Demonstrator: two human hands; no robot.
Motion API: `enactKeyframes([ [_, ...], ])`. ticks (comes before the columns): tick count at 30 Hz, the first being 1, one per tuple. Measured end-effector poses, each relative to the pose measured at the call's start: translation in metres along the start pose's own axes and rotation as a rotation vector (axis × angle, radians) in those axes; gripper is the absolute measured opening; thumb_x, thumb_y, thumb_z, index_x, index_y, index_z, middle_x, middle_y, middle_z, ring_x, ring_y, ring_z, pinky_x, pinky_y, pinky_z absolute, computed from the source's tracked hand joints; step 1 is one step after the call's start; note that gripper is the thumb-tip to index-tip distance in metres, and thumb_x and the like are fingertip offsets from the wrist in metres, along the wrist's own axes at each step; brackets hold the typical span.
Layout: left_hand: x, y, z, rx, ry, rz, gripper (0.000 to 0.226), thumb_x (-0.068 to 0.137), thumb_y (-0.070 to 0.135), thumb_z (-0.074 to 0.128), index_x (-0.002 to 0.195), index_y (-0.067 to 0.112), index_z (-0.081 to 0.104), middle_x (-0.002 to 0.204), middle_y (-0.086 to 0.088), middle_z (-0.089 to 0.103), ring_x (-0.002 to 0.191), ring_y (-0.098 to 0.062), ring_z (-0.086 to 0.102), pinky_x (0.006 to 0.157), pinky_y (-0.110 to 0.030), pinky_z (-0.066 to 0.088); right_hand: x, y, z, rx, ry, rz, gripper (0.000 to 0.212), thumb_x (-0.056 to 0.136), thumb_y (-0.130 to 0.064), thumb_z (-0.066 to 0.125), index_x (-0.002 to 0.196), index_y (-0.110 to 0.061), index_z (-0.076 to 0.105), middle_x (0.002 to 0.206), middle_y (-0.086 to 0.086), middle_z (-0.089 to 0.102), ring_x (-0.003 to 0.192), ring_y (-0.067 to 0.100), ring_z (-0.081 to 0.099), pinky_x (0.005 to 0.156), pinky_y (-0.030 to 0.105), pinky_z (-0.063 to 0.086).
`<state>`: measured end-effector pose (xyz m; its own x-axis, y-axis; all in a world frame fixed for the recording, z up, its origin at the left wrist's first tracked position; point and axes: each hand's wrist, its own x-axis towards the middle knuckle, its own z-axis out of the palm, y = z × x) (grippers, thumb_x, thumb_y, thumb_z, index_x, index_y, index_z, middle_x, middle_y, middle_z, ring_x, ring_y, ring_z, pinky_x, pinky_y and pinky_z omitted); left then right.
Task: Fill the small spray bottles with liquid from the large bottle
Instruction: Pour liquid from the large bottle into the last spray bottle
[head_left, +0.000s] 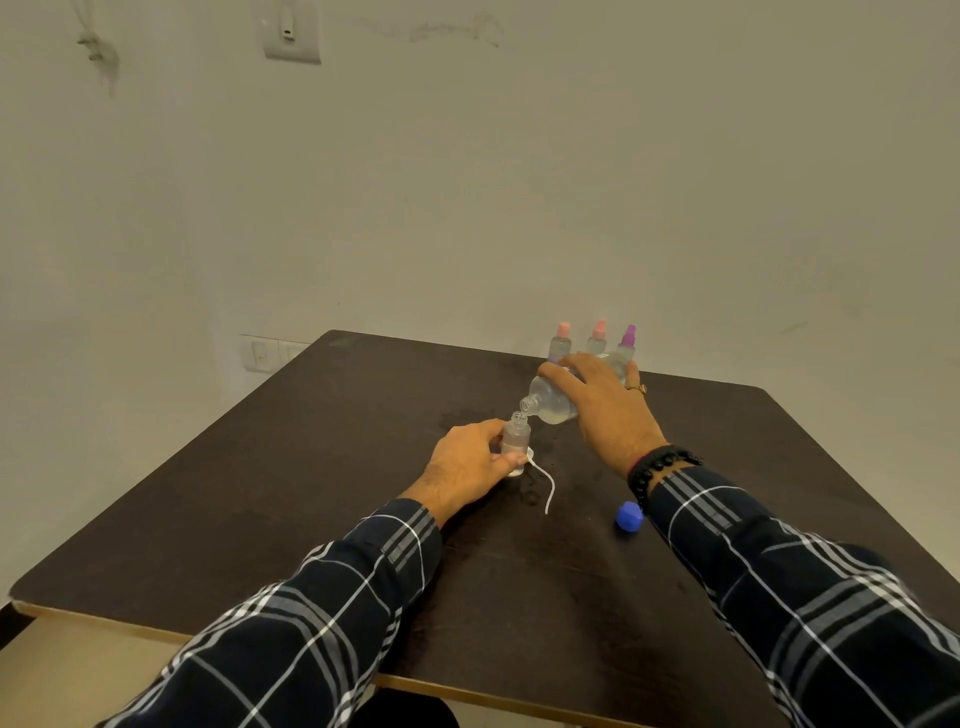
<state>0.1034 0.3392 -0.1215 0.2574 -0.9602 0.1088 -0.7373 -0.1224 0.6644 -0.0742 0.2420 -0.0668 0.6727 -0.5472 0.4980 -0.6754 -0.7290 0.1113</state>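
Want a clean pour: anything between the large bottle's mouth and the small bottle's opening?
Nothing visible. The small bottle, held by the left hand, is uncapped; the large bottle, tilted in the right hand, has its mouth right above it.

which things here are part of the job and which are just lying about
Job: large bottle, tilted in right hand; open small bottle, in left hand; white spray top; blue cap; three capped spray bottles behind.
Just there: upper wall plate; lower wall socket.

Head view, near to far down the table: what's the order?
blue cap → small open spray bottle, held by the left hand → large bottle, tilted in the right hand → three capped spray bottles by the far edge.
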Motion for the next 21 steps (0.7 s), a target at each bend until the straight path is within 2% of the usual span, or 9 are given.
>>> enactKeyframes([
  [7,-0.0011,0.0009,-0.0007,-0.014,-0.009,0.001,0.050,0.090,0.048,0.068,0.134,0.030,0.057,0.122,0.009,0.067,0.100,-0.006,0.064,0.096,-0.033,0.049,0.0010,0.0001,0.0021,0.001,-0.018,0.020,0.078,0.086,-0.001,0.069,0.148,-0.036,0.038,0.149,0.002,0.040,0.142,0.025,0.034,0.115,0.072,0.015],
  [13,-0.0029,0.0020,-0.0014,-0.025,-0.007,0.007,0.047,0.090,0.048,0.067,0.133,0.029,0.057,0.120,0.009,0.067,0.098,-0.005,0.062,0.092,-0.029,0.047,-0.0025,-0.0005,0.0055,0.048,-0.064,0.064,0.073,0.090,-0.007,0.066,0.146,-0.039,0.034,0.148,-0.001,0.040,0.142,0.022,0.034,0.112,0.071,0.022],
  [21,-0.0024,0.0019,-0.0009,-0.015,-0.001,0.001,0.047,0.090,0.048,0.067,0.131,0.028,0.058,0.119,0.008,0.067,0.102,-0.008,0.063,0.093,-0.032,0.050,-0.0049,-0.0034,0.0055,0.163,-0.079,0.120,0.068,0.089,-0.007,0.066,0.140,-0.040,0.036,0.144,-0.006,0.045,0.138,0.021,0.038,0.110,0.067,0.028],
])
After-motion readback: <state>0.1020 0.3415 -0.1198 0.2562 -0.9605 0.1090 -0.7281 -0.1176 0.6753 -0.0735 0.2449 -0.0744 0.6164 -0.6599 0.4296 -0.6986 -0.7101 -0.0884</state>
